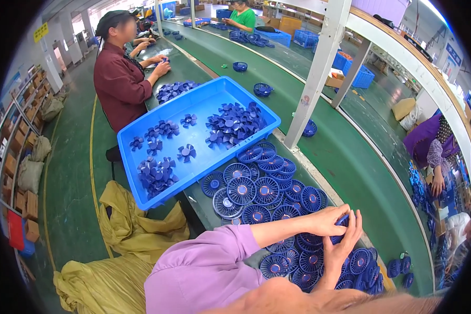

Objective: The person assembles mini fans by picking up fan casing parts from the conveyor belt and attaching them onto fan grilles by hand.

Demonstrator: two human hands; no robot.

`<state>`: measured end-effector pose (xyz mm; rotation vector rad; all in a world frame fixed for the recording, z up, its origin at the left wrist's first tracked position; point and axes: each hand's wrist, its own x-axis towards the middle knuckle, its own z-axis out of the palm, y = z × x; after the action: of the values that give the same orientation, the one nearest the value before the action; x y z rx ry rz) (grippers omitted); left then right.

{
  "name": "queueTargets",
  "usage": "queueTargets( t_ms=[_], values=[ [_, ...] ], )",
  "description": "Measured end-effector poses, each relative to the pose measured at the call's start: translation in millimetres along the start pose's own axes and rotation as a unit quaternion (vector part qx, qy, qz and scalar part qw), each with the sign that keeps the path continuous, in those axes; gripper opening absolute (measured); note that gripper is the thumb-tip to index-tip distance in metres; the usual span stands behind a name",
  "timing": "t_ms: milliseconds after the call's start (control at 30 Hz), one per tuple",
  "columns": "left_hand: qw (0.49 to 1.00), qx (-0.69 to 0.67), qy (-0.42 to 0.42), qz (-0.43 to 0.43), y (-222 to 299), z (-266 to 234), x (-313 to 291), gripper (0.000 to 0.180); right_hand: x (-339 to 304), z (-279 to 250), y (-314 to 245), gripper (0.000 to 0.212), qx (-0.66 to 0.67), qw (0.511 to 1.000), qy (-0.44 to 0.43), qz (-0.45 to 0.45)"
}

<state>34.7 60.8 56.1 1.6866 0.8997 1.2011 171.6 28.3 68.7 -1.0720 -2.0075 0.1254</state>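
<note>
My left hand (325, 222) and my right hand (341, 252) meet over the right edge of the worktop, fingers closed round a dark blue fan cover (341, 228). Fingers hide much of it. Beneath and around them lies a heap of round, slotted blue fan covers (267, 189), many with an orange-ringed centre. Beyond the heap, a large light-blue tray (196, 180) holds small dark blue fan blades (235, 125), piled mostly at its right side and near left corner.
A green conveyor belt (345, 157) carrying scattered blue covers (262, 89) runs along the right. A white post (319, 68) rises beside it. One co-worker in maroon (118, 78) sits beyond the tray; yellow cloth (136, 220) lies at left.
</note>
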Motion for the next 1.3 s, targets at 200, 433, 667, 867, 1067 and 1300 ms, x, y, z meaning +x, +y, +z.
queueTargets(
  t_ms=[200, 433, 667, 867, 1067, 1300],
  values=[
    [0.999, 0.040, 0.025, -0.006, -6.3, -0.7, 1.9, 0.041, 1.4, 6.9, 7.1, 0.085, 0.009, 1.000, -0.012, 0.007],
    [0.996, 0.076, 0.038, 0.004, -0.3, 1.0, 2.6, 0.039, -1.0, 6.4, 12.8, 0.091, 0.012, 1.000, -0.013, 0.003],
    [0.995, 0.087, 0.047, 0.021, -2.8, -1.1, 1.3, 0.039, 0.6, 10.3, 13.9, 0.089, 0.012, 1.000, -0.009, 0.006],
    [0.997, 0.071, 0.027, 0.003, -2.9, -0.2, 1.2, 0.037, -0.7, 7.8, 17.7, 0.088, 0.011, 1.000, -0.015, 0.002],
    [0.997, 0.072, 0.021, -0.011, -4.3, 1.7, 3.4, 0.035, 0.1, 7.0, 21.9, 0.091, 0.004, 0.999, -0.029, 0.015],
    [0.994, 0.098, 0.041, -0.015, -7.7, -5.7, 0.0, 0.036, 2.8, 15.9, 19.9, 0.091, 0.020, 0.999, -0.032, 0.010]
  ],
)
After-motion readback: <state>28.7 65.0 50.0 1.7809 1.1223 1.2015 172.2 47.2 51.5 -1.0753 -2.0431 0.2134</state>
